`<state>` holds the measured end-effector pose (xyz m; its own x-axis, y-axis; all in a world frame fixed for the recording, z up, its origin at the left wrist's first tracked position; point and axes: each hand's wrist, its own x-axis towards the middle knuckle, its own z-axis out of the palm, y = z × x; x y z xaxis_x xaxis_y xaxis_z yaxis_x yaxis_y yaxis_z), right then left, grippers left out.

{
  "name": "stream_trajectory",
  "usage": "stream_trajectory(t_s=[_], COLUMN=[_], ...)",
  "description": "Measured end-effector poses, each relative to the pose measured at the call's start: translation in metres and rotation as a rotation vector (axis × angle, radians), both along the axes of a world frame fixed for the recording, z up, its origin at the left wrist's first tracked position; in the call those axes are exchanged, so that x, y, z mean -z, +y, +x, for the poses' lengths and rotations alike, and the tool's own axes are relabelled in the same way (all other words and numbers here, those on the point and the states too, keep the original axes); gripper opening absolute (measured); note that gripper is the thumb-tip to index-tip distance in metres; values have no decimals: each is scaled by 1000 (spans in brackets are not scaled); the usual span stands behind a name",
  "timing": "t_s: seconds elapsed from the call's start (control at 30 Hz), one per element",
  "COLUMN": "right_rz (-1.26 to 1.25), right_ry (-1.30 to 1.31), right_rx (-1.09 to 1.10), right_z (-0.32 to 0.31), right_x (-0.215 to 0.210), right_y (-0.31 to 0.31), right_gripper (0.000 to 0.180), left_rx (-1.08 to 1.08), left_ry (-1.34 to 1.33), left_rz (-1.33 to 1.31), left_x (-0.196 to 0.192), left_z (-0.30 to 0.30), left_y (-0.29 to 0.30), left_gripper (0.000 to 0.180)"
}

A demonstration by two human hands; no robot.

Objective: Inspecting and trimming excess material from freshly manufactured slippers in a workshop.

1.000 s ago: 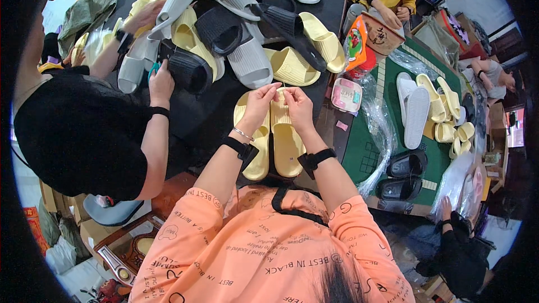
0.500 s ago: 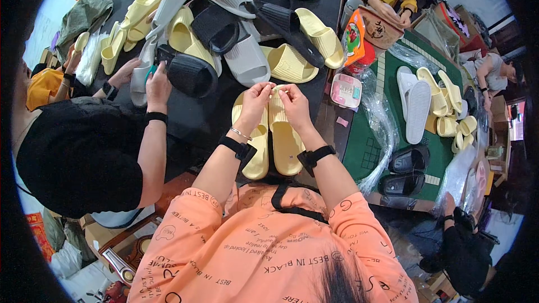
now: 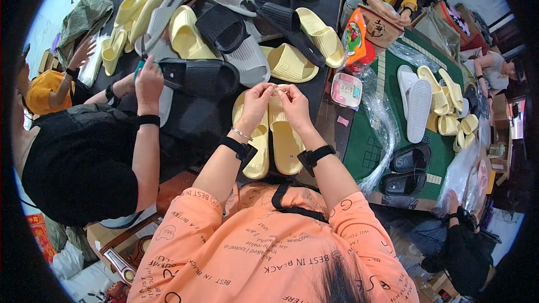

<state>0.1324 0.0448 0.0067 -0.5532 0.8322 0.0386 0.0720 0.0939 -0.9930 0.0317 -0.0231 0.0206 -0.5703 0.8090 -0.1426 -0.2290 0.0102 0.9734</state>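
Observation:
A pair of pale yellow slide sandals lies side by side at the table's near edge: the left slide [image 3: 257, 154] and the right slide [image 3: 285, 143], footbeds facing up. Over their far ends my left hand [image 3: 255, 105] and my right hand [image 3: 295, 106] meet, thumbs and fingertips pinched together. Whatever sits between the fingertips is tiny and pale, too small to name. My wrists and fingers cover most of the slides' straps. Both wrists wear black bands.
Beyond my hands, a heap of slides includes a grey slide [image 3: 247, 59] and a black slide [image 3: 220, 25]. A pink-lidded box [image 3: 346, 90] stands at right, beside a green table [image 3: 365, 134]. A co-worker's hand [image 3: 149, 87] holds scissors near a black slide at left.
My hands stay nearly still over the yellow pair. At left, the co-worker in black shifts their hands and the scissors, and nearby black and grey slides have moved.

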Motion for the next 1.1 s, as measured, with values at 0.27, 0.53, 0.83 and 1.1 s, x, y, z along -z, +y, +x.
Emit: stream_trajectory(t_s=[0.27,0.53,0.83,1.1], right_rz=[-34,-29,-51,-108], right_ry=[5,-25,-19,83], right_rx=[0,0,10,-24], right_z=[3,4,1,2], right_x=[-4,-5,-2,5], right_y=[-1,-1,3,0], right_gripper=[10,9,10,10], left_rx=[-3,18,33,-2], left_ry=[-44,-44,41,-17], left_rz=[-19,-10,1,-21], left_x=[-1,4,2,3], left_z=[-2,-2,-3,8], left_y=[-2,-1,1,-2], left_gripper=[15,15,20,17])
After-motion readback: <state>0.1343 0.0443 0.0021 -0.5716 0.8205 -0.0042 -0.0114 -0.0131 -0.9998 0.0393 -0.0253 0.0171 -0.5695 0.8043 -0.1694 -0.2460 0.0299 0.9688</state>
